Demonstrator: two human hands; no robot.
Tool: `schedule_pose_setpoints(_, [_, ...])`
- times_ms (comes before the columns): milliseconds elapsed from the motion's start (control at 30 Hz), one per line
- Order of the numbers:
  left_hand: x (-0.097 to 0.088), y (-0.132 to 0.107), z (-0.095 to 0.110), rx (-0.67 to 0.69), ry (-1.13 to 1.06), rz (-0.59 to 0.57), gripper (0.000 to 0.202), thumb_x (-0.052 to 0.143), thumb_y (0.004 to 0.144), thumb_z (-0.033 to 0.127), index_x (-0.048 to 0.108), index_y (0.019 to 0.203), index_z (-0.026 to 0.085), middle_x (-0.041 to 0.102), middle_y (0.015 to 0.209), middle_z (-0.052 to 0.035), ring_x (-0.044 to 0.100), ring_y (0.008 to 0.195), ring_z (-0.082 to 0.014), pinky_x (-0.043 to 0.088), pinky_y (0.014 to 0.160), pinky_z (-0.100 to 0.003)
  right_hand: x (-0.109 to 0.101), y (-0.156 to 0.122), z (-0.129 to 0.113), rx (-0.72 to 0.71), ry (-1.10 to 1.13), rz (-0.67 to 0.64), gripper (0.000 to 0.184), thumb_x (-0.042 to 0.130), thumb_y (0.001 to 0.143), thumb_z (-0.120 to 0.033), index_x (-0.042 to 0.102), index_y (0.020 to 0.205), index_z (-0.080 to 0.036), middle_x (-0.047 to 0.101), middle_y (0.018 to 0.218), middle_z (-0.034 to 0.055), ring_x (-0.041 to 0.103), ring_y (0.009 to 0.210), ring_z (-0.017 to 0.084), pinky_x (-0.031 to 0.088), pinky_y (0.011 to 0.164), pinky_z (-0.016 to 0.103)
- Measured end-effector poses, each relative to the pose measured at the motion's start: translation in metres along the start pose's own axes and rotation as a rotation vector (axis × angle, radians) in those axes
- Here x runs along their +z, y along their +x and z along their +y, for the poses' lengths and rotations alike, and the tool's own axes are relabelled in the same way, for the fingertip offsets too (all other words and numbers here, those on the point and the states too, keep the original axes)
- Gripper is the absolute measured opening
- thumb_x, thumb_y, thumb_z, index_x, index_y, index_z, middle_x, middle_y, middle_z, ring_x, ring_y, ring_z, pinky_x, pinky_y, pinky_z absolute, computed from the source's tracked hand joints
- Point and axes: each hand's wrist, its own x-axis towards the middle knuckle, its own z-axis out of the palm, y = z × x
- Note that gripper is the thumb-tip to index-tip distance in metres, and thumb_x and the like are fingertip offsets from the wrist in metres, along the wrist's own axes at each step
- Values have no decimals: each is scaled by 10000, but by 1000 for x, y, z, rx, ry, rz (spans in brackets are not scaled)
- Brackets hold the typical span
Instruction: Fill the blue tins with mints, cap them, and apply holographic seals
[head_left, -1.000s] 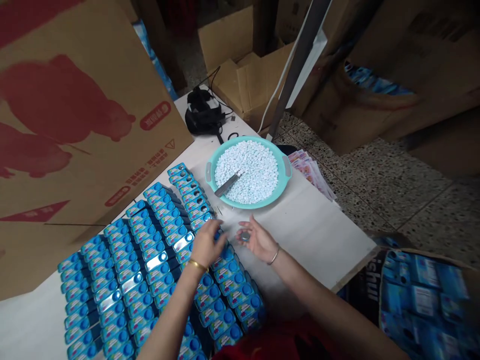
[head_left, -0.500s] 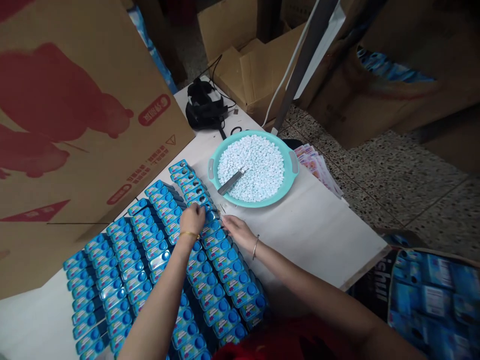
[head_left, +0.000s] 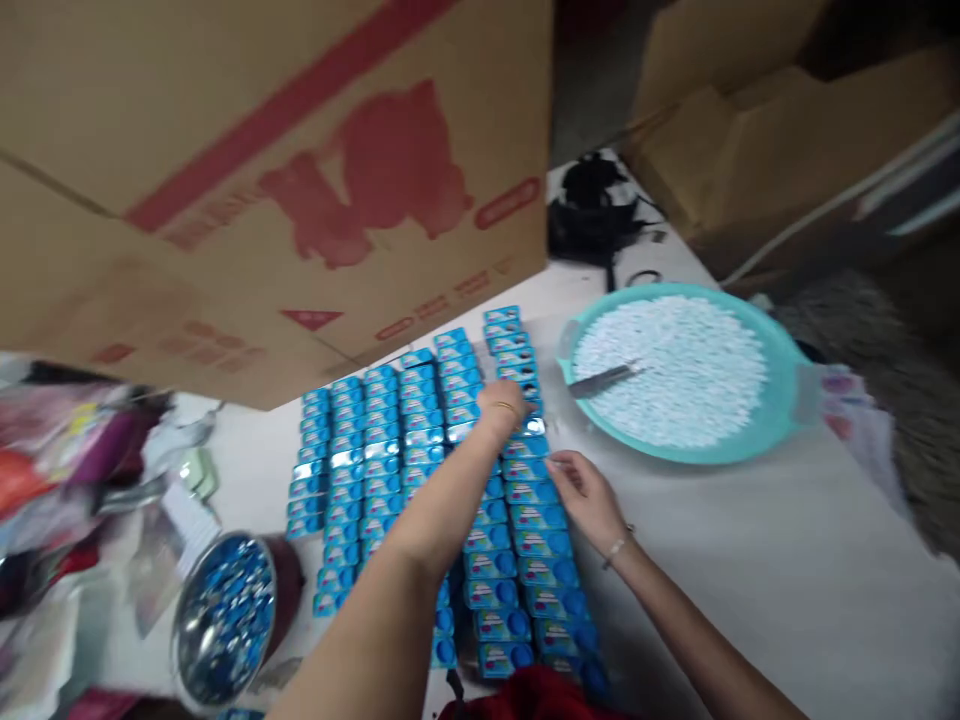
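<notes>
Rows of small blue tins (head_left: 390,450) cover the white table (head_left: 750,580). My left hand (head_left: 501,405) reaches across them to the far end of the right-hand rows, beside a tin showing silver (head_left: 534,426); its fingers are hidden behind the back of the hand and smeared. My right hand (head_left: 586,495) rests against the right edge of the outermost column, fingers loosely stretched, nothing visible in it. A teal basin (head_left: 787,390) full of white tablets (head_left: 675,370) stands to the right, with a metal scoop (head_left: 604,378) lying in it.
A big brown cardboard box (head_left: 262,180) with red print looms over the table's far left. A metal bowl of blue pieces (head_left: 225,615) sits near left, beside blurred clutter (head_left: 75,460). A black strap bundle (head_left: 592,210) and more cartons (head_left: 750,130) lie behind.
The view has swung left, bringing the bowl and clutter into sight. My left hand moved up the rows to their far end. My right hand closed in on the tins' right edge.
</notes>
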Motion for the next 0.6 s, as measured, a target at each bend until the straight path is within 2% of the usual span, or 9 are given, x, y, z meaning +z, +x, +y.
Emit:
schedule_pose_setpoints(67, [17, -22, -22, 31, -79, 63, 391, 592, 824, 498, 675, 1003, 161, 686, 1036, -139, 639, 995, -233, 485, 823, -291, -2, -14, -4, -68, -93, -32, 447, 536, 808, -597, 615, 932, -175, 630, 789, 56, 569, 688, 182, 481, 681, 323])
schedule_pose_setpoints(133, [43, -56, -61, 206, -299, 196, 378, 559, 851, 488, 653, 1023, 165, 686, 947, -101, 641, 912, -202, 489, 799, -286, -1, -31, -6, -119, -154, -55, 450, 534, 809, -598, 616, 936, -174, 618, 802, 61, 559, 675, 179, 480, 650, 318])
schedule_pose_setpoints(200, [73, -100, -117, 285, -497, 348, 370, 576, 845, 443, 618, 1086, 166, 670, 929, -77, 626, 861, -177, 492, 794, -283, 8, -51, -9, -160, -195, -80, 465, 531, 804, -606, 617, 945, -172, 617, 837, 75, 561, 681, 184, 484, 627, 319])
schedule_pose_setpoints(267, [105, -152, -190, 211, -628, 504, 359, 573, 841, 403, 597, 1110, 167, 654, 949, -75, 614, 847, -169, 492, 813, -297, 29, -74, -14, -209, -232, -144, 455, 525, 812, -594, 622, 963, -176, 621, 889, 90, 573, 715, 196, 492, 636, 328])
schedule_pose_setpoints(300, [120, -178, -231, 107, -688, 587, 354, 561, 841, 390, 588, 1116, 170, 648, 954, -74, 613, 843, -169, 493, 825, -309, 44, -86, -18, -237, -247, -194, 439, 521, 823, -578, 623, 978, -180, 622, 920, 96, 580, 741, 202, 498, 655, 337])
schedule_pose_setpoints(367, [147, -230, -315, -192, -766, 715, 370, 544, 835, 376, 568, 1125, 148, 635, 955, -88, 614, 839, -185, 497, 831, -338, 81, -111, -29, -298, -266, -323, 393, 514, 850, -532, 621, 1009, -189, 622, 980, 108, 594, 805, 217, 505, 715, 358])
schedule_pose_setpoints(433, [171, -276, -394, -524, -750, 735, 424, 526, 833, 347, 529, 1172, 93, 623, 978, -130, 613, 860, -216, 500, 829, -360, 128, -138, -44, -364, -272, -477, 347, 506, 876, -479, 612, 1045, -196, 620, 1028, 117, 600, 890, 234, 503, 784, 380])
schedule_pose_setpoints(533, [198, -323, -488, -884, -640, 629, 538, 557, 810, 329, 464, 1269, 63, 584, 1124, -191, 583, 1060, -279, 457, 934, -398, 215, -176, -67, -503, -263, -748, 295, 500, 905, -397, 589, 1102, -197, 605, 1087, 125, 581, 1013, 247, 485, 878, 400])
schedule_pose_setpoints(600, [208, -337, -530, -979, -603, 508, 670, 586, 794, 346, 377, 1358, 50, 508, 1258, -240, 522, 1191, -311, 423, 987, -405, 285, -199, -80, -606, -267, -932, 281, 502, 911, -335, 570, 1142, -190, 590, 1124, 125, 564, 1058, 240, 473, 921, 398])
